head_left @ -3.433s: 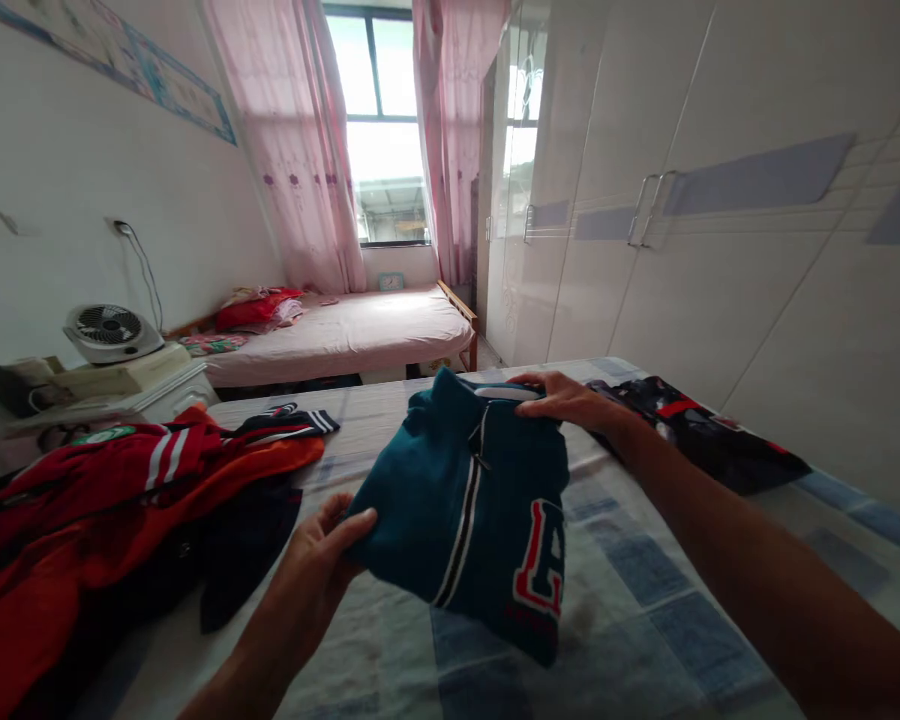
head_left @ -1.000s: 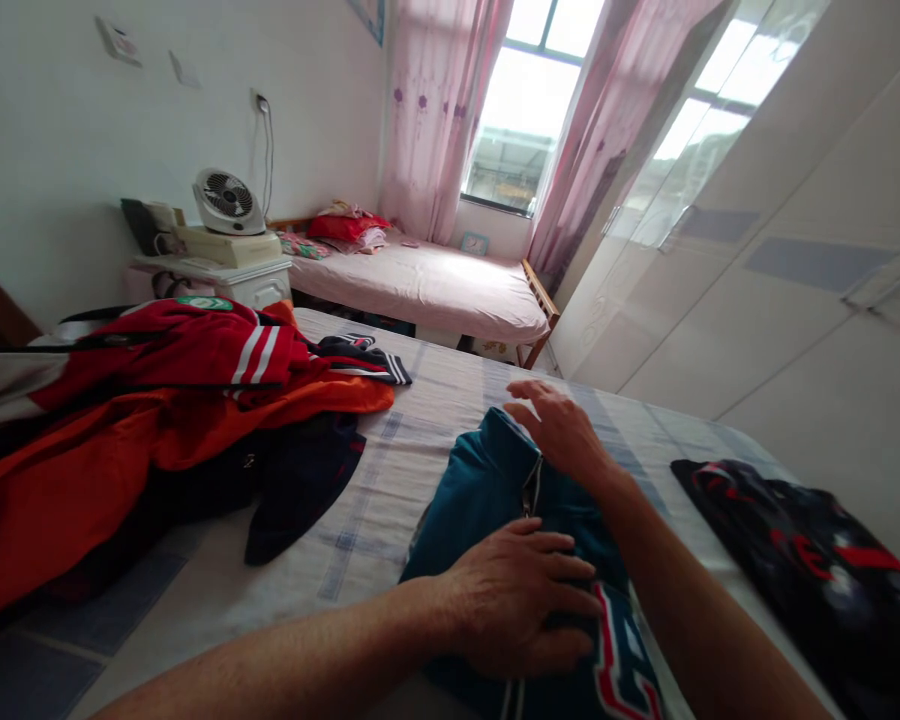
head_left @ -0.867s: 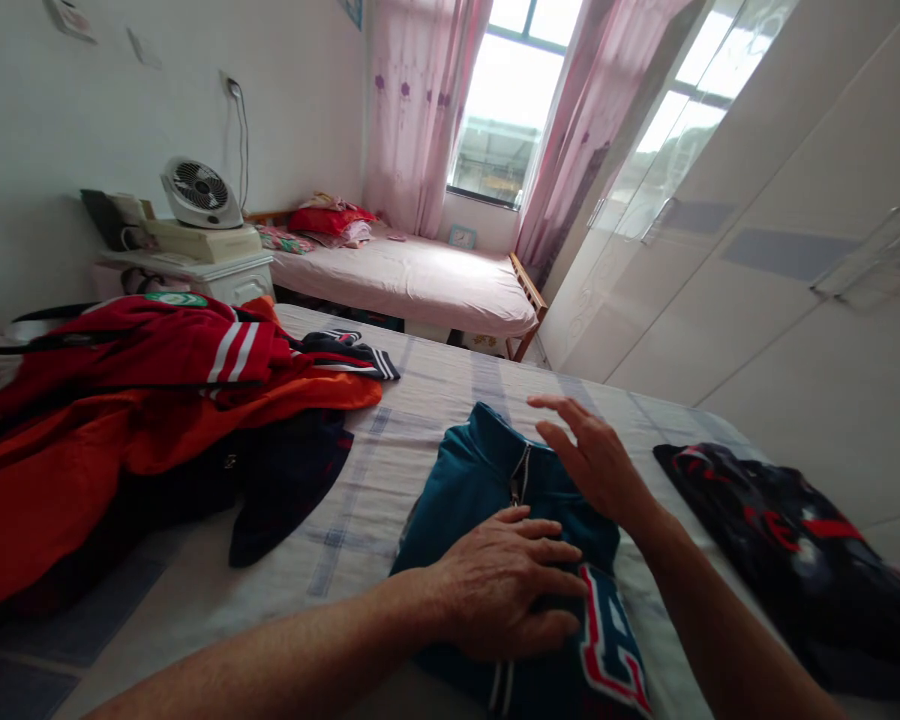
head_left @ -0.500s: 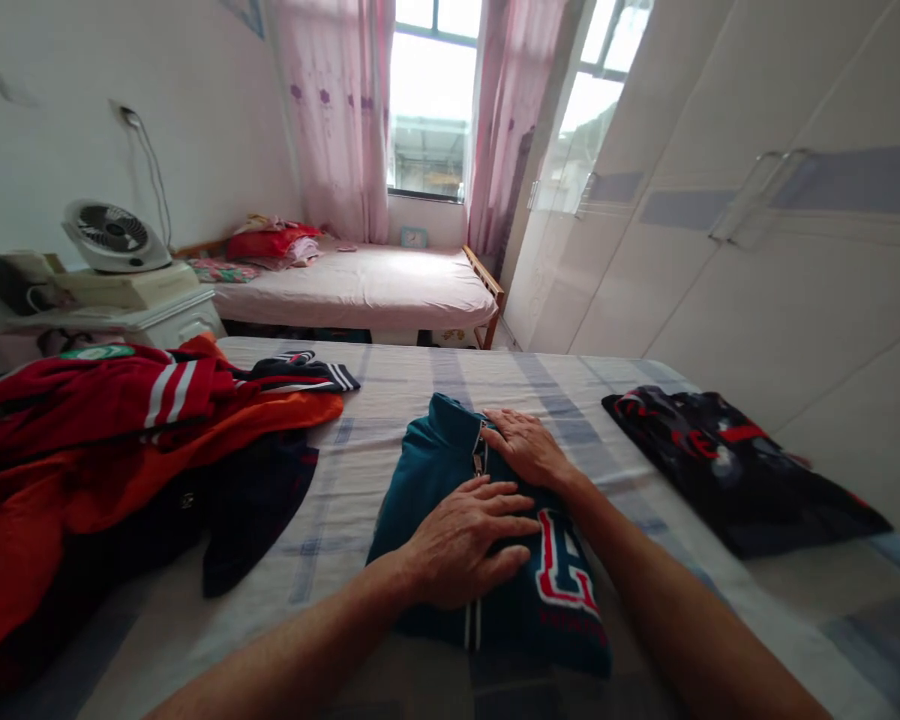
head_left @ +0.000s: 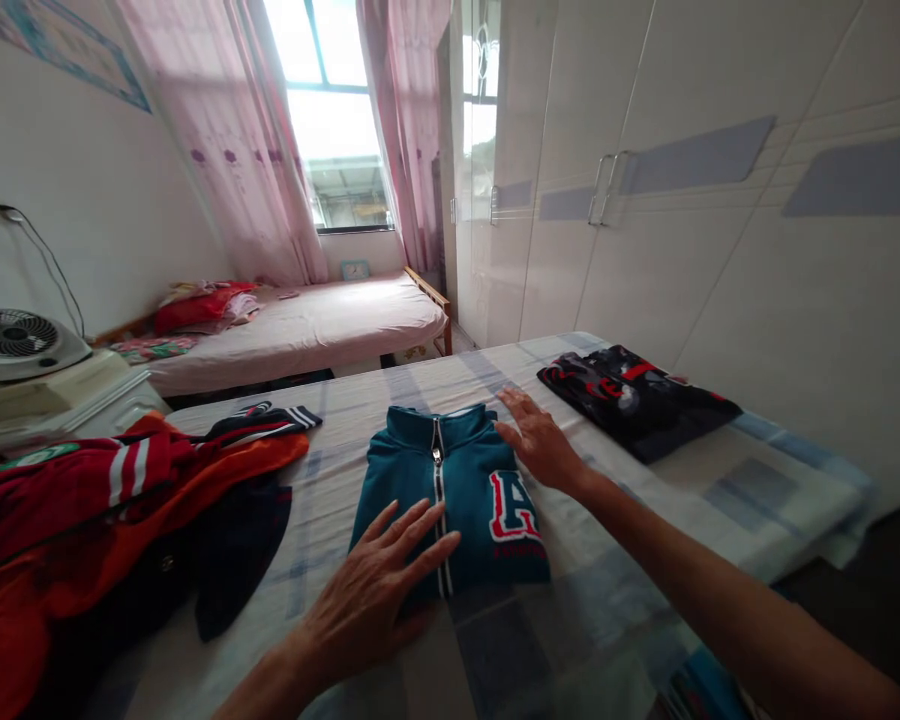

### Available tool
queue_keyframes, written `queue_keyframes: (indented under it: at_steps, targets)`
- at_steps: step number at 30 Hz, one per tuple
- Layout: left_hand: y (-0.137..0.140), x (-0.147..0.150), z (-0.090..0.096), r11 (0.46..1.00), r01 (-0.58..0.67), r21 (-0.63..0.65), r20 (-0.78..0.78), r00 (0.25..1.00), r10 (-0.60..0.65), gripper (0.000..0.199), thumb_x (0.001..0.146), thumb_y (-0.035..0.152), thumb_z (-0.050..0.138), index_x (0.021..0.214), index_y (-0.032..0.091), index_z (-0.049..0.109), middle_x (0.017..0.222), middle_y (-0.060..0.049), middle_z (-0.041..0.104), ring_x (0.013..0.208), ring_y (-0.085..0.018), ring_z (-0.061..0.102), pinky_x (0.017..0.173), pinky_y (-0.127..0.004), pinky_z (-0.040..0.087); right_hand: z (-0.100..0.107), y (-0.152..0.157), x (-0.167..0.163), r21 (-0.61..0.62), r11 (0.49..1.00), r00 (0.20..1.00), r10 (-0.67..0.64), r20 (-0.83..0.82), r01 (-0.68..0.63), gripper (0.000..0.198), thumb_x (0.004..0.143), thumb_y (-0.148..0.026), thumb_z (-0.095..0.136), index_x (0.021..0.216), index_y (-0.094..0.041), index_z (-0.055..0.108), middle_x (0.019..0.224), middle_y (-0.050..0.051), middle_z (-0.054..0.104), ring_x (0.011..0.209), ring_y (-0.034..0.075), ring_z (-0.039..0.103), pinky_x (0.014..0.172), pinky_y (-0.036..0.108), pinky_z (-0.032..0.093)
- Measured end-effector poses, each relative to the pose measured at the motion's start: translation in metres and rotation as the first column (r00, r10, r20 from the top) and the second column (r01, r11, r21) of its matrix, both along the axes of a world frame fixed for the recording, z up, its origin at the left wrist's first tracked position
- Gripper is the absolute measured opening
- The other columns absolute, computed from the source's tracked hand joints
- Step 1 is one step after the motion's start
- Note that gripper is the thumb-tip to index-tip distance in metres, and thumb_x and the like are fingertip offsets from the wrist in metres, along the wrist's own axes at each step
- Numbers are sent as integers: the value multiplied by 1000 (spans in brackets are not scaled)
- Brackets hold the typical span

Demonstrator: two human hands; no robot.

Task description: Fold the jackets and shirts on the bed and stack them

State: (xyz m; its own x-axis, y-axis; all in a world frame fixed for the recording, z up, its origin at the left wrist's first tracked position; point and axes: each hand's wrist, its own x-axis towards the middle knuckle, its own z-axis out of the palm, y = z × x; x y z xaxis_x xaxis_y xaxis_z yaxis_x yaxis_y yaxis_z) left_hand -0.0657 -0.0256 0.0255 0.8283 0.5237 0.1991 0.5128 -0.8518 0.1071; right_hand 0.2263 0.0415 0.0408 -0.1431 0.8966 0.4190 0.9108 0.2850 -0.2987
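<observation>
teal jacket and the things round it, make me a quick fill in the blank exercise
The letter on the teal jacket is ____.
Near the spread left hand, the jacket's front fastens with a ____.
The folded garment past the right hand is mostly ____, with red markings.
The curtains are mainly ____.
Missing words: A; zipper; black; pink

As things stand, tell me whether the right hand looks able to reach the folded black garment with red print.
Probably yes: the right hand looks open, and only a strip of blue-and-white checked sheet shows between it and the black garment.
</observation>
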Motion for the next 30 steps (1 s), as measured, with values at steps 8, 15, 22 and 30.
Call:
queue_keyframes:
  at_steps: [8,15,22,30]
  targets:
    - [-3,18,-6,994,-107,33,-107,988,110,97,59,-1,44,145,33,16,153,-5,20,139,-26,21,109,-52,26,-35,-21,-5,-270,949,986,149,-72,-163,61,92,-49,31,137,-9,39,148,16,28,138,24,23,111,43,20]
    - [13,12,19,968,-234,-91,28,971,238,79,73,6,44,144,30,20,145,-3,39,121,-21,51,95,-35,46,-14,-95,-11,-8,994,825,-95,-558,109,36,90,-44,36,109,-21,56,113,10,60,107,22,54,91,39,43]
    - [23,25,53,926,-374,-53,104,920,377,60,84,24,44,142,25,29,132,-8,54,108,-28,61,84,-40,51,-15,-149,-65,-305,878,254,-220,-942,-369,38,79,-47,58,110,-25,60,107,5,65,99,23,60,84,38,47]
    - [0,39,7,968,-187,168,61,982,179,61,77,11,41,138,18,38,133,-10,53,113,-21,57,82,-28,55,-21,-110,-133,-38,960,-429,-159,-889,-277,39,74,-45,62,110,-31,60,112,-1,64,110,22,56,94,40,45]
